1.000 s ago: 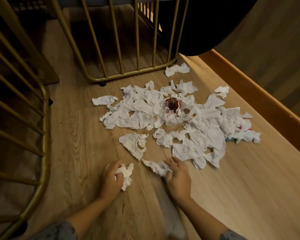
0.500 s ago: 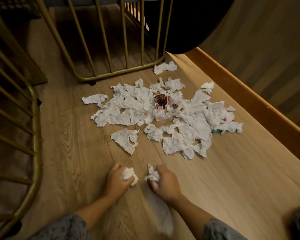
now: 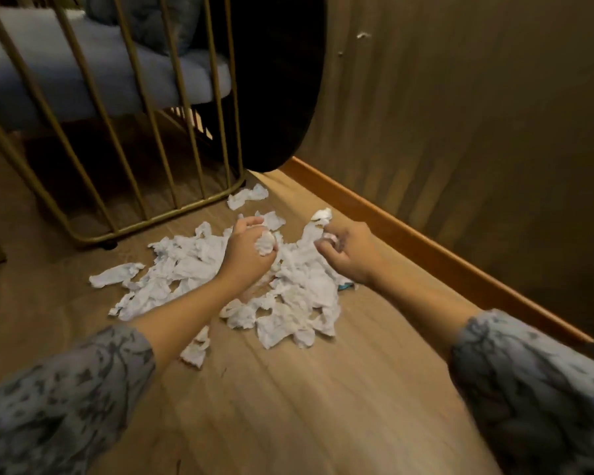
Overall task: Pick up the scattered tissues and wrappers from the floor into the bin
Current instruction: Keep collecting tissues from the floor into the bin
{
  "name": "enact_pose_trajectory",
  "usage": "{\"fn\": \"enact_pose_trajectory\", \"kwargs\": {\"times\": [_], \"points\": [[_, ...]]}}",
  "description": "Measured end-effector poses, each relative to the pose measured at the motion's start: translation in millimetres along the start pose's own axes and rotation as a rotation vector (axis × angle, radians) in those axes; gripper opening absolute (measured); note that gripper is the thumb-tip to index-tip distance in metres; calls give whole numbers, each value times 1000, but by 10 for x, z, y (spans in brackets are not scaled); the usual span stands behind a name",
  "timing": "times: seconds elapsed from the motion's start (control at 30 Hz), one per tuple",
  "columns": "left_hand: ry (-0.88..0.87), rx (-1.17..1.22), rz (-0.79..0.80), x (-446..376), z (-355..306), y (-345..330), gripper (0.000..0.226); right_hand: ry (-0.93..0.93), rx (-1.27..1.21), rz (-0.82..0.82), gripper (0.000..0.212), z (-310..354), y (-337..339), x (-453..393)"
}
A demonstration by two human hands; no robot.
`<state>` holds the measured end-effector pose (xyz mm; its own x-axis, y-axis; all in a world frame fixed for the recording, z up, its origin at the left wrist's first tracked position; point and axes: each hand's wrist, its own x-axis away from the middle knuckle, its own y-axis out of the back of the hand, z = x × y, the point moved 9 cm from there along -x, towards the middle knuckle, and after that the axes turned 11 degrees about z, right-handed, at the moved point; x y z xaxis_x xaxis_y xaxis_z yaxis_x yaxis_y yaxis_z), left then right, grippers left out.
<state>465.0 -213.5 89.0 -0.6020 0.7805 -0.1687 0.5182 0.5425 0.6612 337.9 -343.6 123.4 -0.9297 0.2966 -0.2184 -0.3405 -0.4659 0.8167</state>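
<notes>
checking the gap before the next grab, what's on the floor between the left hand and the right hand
In the head view, crumpled white tissues of the floor pile lie between the left hand, which grips a tissue wad, and the right hand.

Floor litter and surrounds: materials and finishes

Tissues (image 3: 299, 286): thin white paper, crumpled, matt. Floor (image 3: 288, 406): wood-grain planks, smooth, low sheen. Skirting board (image 3: 426, 241): orange-brown wood, smooth, satin. Frame bars (image 3: 144, 94): gold-coloured metal, smooth, faintly glossy. Seat cushion (image 3: 66, 70): grey-blue cloth, soft, matt. Sleeves (image 3: 66, 406): grey patterned cloth, matt.
</notes>
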Motion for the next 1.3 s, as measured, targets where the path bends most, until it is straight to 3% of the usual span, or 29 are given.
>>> {"fn": "enact_pose_trajectory", "kwargs": {"times": [0.1,0.2,0.37,0.43,0.5,0.63,0.7,0.8,0.93,1.13,1.2,1.3], "points": [[-96,23,83,-236,-673,-144,26,-38,78,-89,48,-87,682,221],[-137,83,119,-319,-1354,-405,53,-24,127,-227,40,-190,1299,669],[-237,429,249,-253,-2504,-1234,53,-129,28,-481,16,-632,2120,1764],[-201,567,294,-171,-2873,-1686,41,-226,-12,-631,4,-861,2393,2309],[-135,654,365,-23,-3211,-2210,28,-344,-24,-773,6,-1091,2603,2862],[-29,795,499,391,-3839,-3089,36,-614,13,-921,4,-1455,2807,3792],[-48,811,573,561,-4079,-3455,37,-725,29,-908,5,-1620,2834,4120],[-135,709,732,787,-4239,-3926,27,-891,-16,-763,16,-1947,2721,4434],[-221,575,725,784,-4038,-4022,21,-1008,-27,-682,13,-2113,2568,4588],[-393,255,667,135,-3401,-3116,10,-821,-182,-688,10,-1776,2208,3667],[-420,141,672,-95,-2976,-2689,8,-702,-256,-578,11,-1630,1902,3048],[-313,133,660,-378,-2109,-2097,10,-517,-291,-299,10,-1310,1335,2048]]}}
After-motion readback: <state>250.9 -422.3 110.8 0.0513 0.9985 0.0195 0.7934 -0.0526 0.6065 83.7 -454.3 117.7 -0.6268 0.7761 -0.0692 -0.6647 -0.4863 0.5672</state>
